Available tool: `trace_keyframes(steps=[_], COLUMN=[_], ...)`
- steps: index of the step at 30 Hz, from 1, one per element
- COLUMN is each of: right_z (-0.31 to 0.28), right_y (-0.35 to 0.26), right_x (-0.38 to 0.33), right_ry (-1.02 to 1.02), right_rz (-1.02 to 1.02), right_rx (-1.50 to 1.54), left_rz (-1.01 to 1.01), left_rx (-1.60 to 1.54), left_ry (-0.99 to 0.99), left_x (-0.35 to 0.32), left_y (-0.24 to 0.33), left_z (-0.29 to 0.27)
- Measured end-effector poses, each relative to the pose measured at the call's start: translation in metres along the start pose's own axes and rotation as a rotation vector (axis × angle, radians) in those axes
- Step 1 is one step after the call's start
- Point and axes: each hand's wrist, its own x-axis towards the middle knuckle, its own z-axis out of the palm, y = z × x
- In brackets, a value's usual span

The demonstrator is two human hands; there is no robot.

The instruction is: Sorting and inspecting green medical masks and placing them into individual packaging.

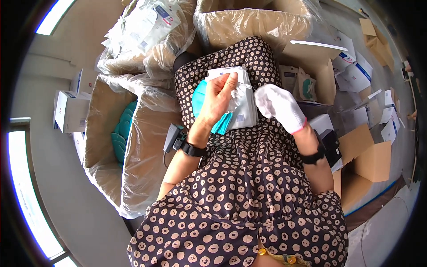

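Packets (242,95), white and flat, sit stacked on the lap at frame centre, over a teal mask (199,99). Left hand (218,100), bare, fingers closed on the stack's left edge, thumb on top. Right hand (281,107), in a white glove, loosely curled, just right of the stack; whether it touches a packet cannot be told. Left of centre: plastic-lined carton (104,133) with teal masks inside. Upper left: lined carton of white packets (142,26). Right: small open boxes (356,71) on the floor.
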Motion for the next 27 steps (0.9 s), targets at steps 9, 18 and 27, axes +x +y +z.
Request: trace_keyframes(steps=[9, 18, 27], right_z=[0.032, 0.027, 0.009], right_y=[-0.004, -0.003, -0.012], right_x=[0.034, 0.029, -0.010], right_ry=[0.120, 0.134, 0.015], right_rz=[-0.294, -0.551, -0.088], right_rx=[-0.610, -1.136, -0.521], left_rz=[0.071, 0.143, 0.171], left_rx=[0.205, 0.421, 0.313], left_ry=[0.043, -0.011, 0.103], left_x=[0.001, 0.000, 0.011], left_y=[-0.002, -0.010, -0.005], left_z=[0.003, 0.010, -0.002])
